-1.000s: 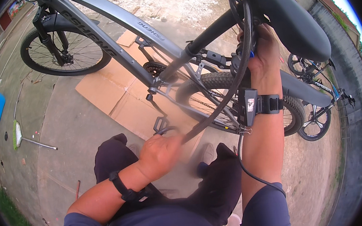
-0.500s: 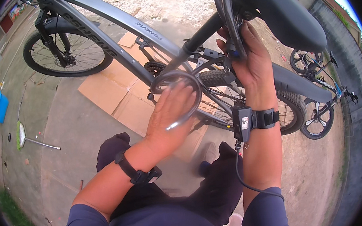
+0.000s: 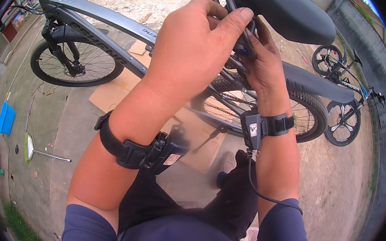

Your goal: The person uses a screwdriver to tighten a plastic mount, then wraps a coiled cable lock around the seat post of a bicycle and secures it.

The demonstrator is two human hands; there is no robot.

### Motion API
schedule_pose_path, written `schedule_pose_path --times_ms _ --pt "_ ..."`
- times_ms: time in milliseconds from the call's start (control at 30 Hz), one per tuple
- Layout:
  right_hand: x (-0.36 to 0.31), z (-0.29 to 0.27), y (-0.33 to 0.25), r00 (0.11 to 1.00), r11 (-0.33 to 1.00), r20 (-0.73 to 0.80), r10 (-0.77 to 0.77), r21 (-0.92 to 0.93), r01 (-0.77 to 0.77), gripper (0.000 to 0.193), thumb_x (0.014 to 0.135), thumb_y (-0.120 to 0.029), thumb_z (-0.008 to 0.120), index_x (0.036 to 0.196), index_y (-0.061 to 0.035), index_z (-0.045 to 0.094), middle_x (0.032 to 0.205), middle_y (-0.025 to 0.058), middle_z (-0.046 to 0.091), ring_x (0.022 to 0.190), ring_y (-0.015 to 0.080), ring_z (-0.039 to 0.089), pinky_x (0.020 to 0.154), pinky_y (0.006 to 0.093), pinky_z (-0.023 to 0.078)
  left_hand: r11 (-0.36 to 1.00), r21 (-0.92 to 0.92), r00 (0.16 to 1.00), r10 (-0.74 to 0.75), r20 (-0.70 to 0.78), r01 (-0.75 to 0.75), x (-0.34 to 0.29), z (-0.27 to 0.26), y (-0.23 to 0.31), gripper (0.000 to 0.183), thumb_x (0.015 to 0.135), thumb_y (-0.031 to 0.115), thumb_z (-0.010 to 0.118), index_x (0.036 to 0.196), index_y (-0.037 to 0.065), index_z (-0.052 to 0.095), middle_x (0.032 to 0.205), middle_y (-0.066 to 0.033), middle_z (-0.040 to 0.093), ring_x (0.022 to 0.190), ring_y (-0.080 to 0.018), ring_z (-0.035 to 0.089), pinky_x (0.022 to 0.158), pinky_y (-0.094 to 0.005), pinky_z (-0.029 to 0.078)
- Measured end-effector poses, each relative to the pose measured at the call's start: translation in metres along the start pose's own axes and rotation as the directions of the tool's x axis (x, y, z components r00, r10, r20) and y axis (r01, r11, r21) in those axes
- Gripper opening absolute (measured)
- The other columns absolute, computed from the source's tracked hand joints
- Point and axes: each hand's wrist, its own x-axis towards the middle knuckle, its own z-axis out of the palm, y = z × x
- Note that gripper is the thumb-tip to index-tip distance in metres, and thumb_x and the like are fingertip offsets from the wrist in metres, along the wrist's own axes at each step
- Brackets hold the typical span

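A thick black cable lock (image 3: 231, 1) hangs in loops just beneath the dark bicycle saddle (image 3: 287, 14). My left hand (image 3: 195, 46) is raised to it, thumb and fingers closed round the cable. From the other side my right hand (image 3: 264, 65) grips the bundled part of the lock, where a bit of blue shows between the loops. Behind my left hand and forearm, the seat post and the middle of the grey bicycle (image 3: 97, 39) are mostly hidden. The cable's loose end cannot be made out.
Flattened cardboard (image 3: 201, 154) lies under the bicycle. A second bicycle (image 3: 338, 83) stands at the right by a grey wall (image 3: 372, 56). On the left are a blue dustpan (image 3: 6, 119) and a broom (image 3: 29, 148).
My left hand has moved up and to the right, from the loose loop in front of the frame to the cable under the saddle. My right hand keeps its hold.
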Motion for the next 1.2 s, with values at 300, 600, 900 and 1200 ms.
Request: schedule_pose_path --times_ms 300,600,900,1200 --pt "-0.002 0.001 -0.003 0.999 0.999 0.001 0.040 -0.028 -0.040 0.055 0.094 -0.002 0.064 0.142 0.0021 0.038 0.122 0.0176 0.061 0.110 0.0260 0.064 0.092 0.0383 0.054 0.999 -0.034 0.998 -0.028 0.061 0.030 0.016 0.009 -0.016 0.034 0.094 0.024 0.064 0.105 -0.008 0.061 0.082 -0.0086 0.069 0.070 -0.0092 0.063 0.059 -0.0224 0.048" --pt "0.020 -0.013 -0.011 0.999 1.000 0.040 -0.012 -0.019 0.013 0.025 0.095 0.001 0.061 0.120 0.0040 0.061 0.109 0.0150 0.068 0.091 0.0249 0.069 0.080 0.0373 0.058 0.982 0.169 0.996 0.085 0.005 -0.085 -0.008 0.009 -0.028 0.025 0.097 0.018 0.059 0.111 -0.004 0.059 0.080 -0.0059 0.069 0.068 -0.0066 0.060 0.059 -0.0243 0.047" --pt "0.013 -0.010 -0.012 0.994 0.982 0.031 -0.107 -0.156 0.111 0.045 0.095 0.001 0.060 0.136 -0.0013 0.042 0.115 0.0176 0.063 0.099 0.0306 0.069 0.089 0.0414 0.057 0.943 0.260 0.969 0.235 -0.074 -0.209 -0.009 0.014 -0.046 0.025 0.092 0.019 0.060 0.107 0.000 0.055 0.080 -0.0212 0.066 0.078 -0.0434 0.064 0.069 -0.0488 0.050" --pt "0.008 0.004 -0.017 0.991 0.979 -0.073 -0.114 -0.177 0.100 0.039 0.095 -0.004 0.062 0.132 -0.0015 0.049 0.111 0.0160 0.066 0.093 0.0275 0.071 0.076 0.0378 0.060 0.914 0.329 0.969 0.248 0.011 -0.238 -0.018 0.012 -0.054 0.037 0.091 0.012 0.059 0.123 -0.001 0.046 0.089 -0.0246 0.065 0.082 -0.0464 0.063 0.072 -0.0513 0.049"
